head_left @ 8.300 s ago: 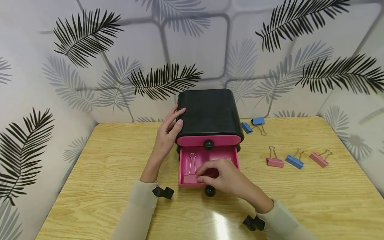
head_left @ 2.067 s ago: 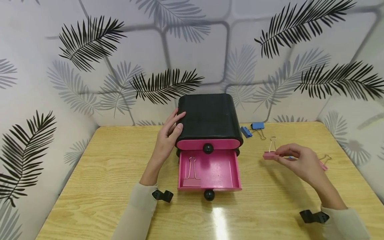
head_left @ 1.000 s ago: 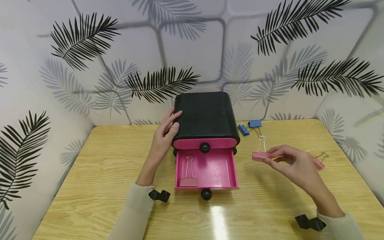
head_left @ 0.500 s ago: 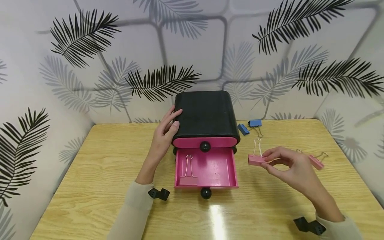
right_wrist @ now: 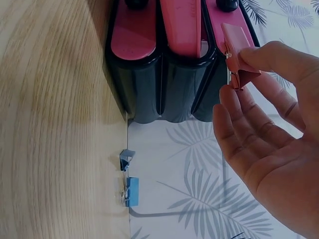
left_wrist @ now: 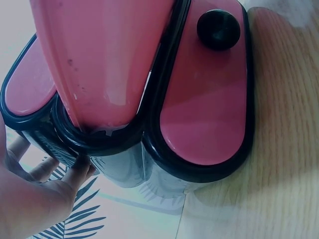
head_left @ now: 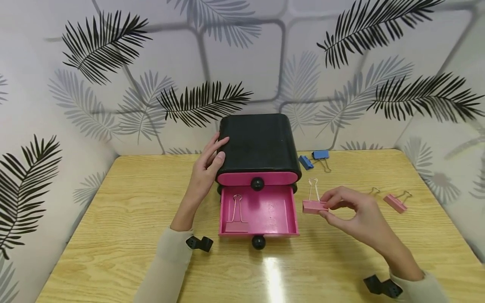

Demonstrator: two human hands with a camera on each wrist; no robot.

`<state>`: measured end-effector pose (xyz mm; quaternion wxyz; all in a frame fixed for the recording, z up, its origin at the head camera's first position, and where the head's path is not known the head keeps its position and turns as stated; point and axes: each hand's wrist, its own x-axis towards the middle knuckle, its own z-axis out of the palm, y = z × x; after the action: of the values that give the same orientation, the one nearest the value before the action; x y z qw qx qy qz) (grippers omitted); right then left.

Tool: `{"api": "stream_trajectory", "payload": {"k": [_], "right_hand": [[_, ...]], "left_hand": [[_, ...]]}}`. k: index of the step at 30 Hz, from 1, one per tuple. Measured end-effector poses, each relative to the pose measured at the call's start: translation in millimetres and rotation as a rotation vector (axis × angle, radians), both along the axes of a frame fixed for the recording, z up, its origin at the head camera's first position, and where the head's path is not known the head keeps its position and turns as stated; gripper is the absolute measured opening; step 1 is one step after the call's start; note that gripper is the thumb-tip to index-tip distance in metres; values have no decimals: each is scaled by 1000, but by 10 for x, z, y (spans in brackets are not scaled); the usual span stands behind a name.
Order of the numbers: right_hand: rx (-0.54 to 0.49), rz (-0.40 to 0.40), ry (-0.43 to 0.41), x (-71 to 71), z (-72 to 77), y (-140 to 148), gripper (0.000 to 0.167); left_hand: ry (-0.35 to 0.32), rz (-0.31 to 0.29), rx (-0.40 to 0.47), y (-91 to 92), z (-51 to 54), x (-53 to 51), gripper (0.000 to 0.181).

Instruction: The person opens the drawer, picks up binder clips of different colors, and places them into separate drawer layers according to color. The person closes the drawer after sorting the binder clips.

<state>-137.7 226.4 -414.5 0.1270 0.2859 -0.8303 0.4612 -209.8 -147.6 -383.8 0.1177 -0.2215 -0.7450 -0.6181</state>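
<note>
My right hand (head_left: 358,214) pinches a pink binder clip (head_left: 313,206) between thumb and fingers. It is held above the table, just right of the pulled-out pink drawer (head_left: 270,214), with its wire handles pointing up. Another pink binder clip (head_left: 237,227) lies in that drawer's left part. The black drawer unit (head_left: 257,143) has three tiers in the wrist views, and the middle drawer is out. My left hand (head_left: 204,170) rests against the unit's left side, fingers extended, thumb near the top edge. In the right wrist view the held pink clip (right_wrist: 238,52) sits at my fingertips.
Two blue binder clips (head_left: 320,155) lie at the back, right of the unit. A pink binder clip (head_left: 395,203) lies farther right. Beside it a wire handle (head_left: 374,190) shows, the rest hidden behind my right hand. A patterned wall (head_left: 242,63) stands behind the wooden table (head_left: 125,219).
My right hand has left the clip in the drawer, taken hold of another pink binder clip on the right, and carried it left towards the drawer. My left hand stays against the unit.
</note>
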Motion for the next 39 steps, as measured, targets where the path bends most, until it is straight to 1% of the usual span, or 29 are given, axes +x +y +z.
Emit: {"api": "stream_trajectory", "payload": {"k": [4, 15, 18, 23, 27, 31, 39], "right_hand": [[-6, 28, 0, 8, -34, -52, 37], [31, 50, -33, 39, -49, -181, 36], [17, 72, -36, 44, -66, -216, 37], [-24, 121, -48, 46, -87, -287, 34], [-33, 139, -67, 63, -96, -340, 32], [-23, 143, -64, 82, -99, -377, 31], [7, 134, -25, 110, -118, -437, 33]], "left_hand": [[-1, 0, 0, -18, -13, 5, 45], [-19, 19, -2, -64, -23, 30, 45], [-26, 18, 0, -63, -27, 32, 45], [-19, 21, -1, -52, -32, 13, 45], [-15, 19, 1, -35, -33, -6, 45], [-10, 12, 3, -23, -26, -16, 45], [0, 3, 4, 5, 7, -3, 45]]}}
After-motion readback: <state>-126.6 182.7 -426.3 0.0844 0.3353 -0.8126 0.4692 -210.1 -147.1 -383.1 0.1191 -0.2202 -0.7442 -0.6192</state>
